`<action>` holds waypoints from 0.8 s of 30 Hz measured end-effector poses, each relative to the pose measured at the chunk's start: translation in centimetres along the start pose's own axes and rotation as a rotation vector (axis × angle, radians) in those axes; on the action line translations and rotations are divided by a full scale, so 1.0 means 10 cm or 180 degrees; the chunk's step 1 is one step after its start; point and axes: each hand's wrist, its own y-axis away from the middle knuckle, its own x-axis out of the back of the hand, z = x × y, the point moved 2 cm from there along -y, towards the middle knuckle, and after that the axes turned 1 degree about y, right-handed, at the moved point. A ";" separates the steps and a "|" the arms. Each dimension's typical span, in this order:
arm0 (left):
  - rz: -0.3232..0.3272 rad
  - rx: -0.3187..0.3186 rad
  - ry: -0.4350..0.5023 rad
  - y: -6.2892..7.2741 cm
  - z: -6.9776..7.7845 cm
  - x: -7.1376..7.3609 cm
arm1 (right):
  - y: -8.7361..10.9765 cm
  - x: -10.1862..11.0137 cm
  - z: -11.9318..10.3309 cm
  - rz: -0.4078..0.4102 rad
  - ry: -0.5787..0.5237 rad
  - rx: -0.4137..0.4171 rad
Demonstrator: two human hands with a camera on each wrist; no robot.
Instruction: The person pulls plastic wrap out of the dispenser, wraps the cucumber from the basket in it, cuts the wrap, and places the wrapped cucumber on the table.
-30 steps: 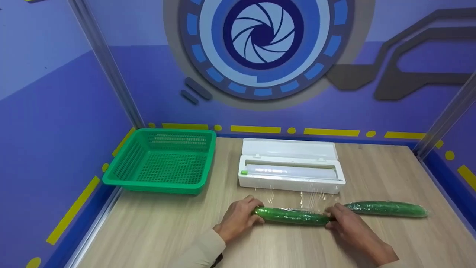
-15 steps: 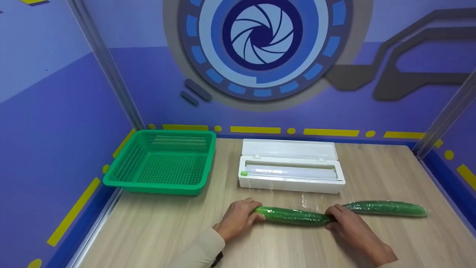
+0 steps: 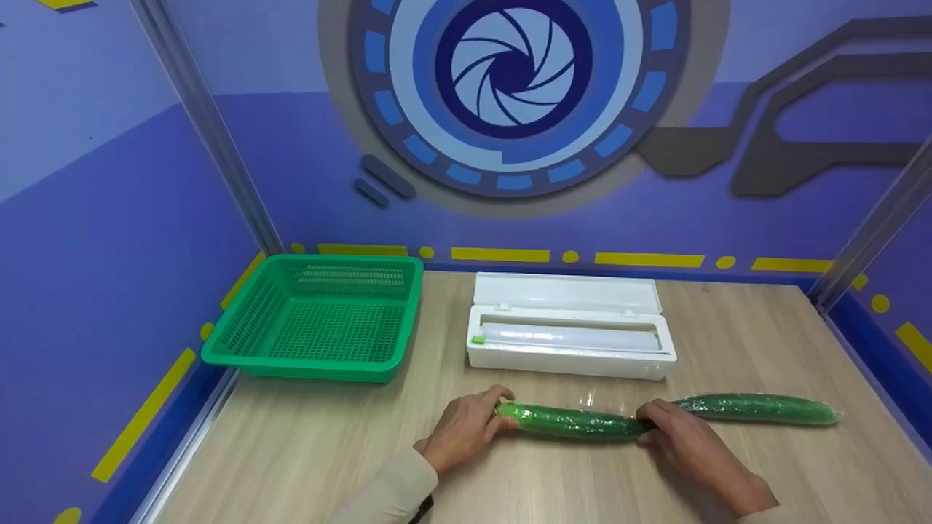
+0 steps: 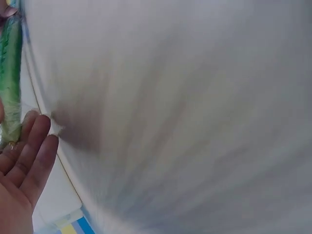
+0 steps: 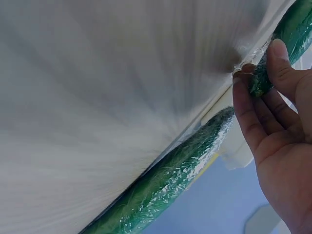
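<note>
A green cucumber (image 3: 582, 423) lies across the table in front of me, with glossy cling film (image 3: 590, 399) on it and at its far side. My left hand (image 3: 466, 426) holds its left end; in the left wrist view the fingers (image 4: 36, 161) reach past the tip, and the thumb is mostly cut off. At the other end my right hand (image 3: 688, 444) pinches the darker tip between thumb and fingers, seen closely in the right wrist view. A second film-wrapped cucumber (image 3: 761, 409) rests just beyond the right hand, its left tip near the fingers.
Behind the cucumber stands a white cling film box (image 3: 571, 364), lid raised, a roll (image 3: 568, 337) inside. A green plastic basket (image 3: 306, 370) sits at the back left. Walls enclose the table (image 3: 349, 451) at the back and sides.
Film streaks between the box and the held cucumber have drawn in closer to the cucumber. The left fingers have shifted slightly at its end; the right hand stays nearly still.
</note>
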 end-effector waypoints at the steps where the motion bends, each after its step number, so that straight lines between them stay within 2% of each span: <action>1: 0.0031 -0.0020 -0.0033 0.00 0.00 0.00 | 0.00 -0.01 0.00 0.0052 0.0008 0.0064; 7: 0.0215 -0.0091 -0.0335 -0.01 0.03 -0.01 | -0.03 -0.05 0.03 0.0447 0.0157 0.0483; 11: 0.0259 -0.0117 -0.0479 -0.05 0.06 -0.01 | -0.04 -0.07 0.04 0.0518 0.0187 0.0530; 18: 0.0144 -0.0097 -0.0509 -0.07 0.10 0.01 | -0.03 -0.07 0.05 0.0486 0.0222 0.0577; 24: 0.0092 -0.0068 -0.0475 -0.08 0.04 0.02 | -0.06 0.00 0.08 0.0135 -0.0027 0.0331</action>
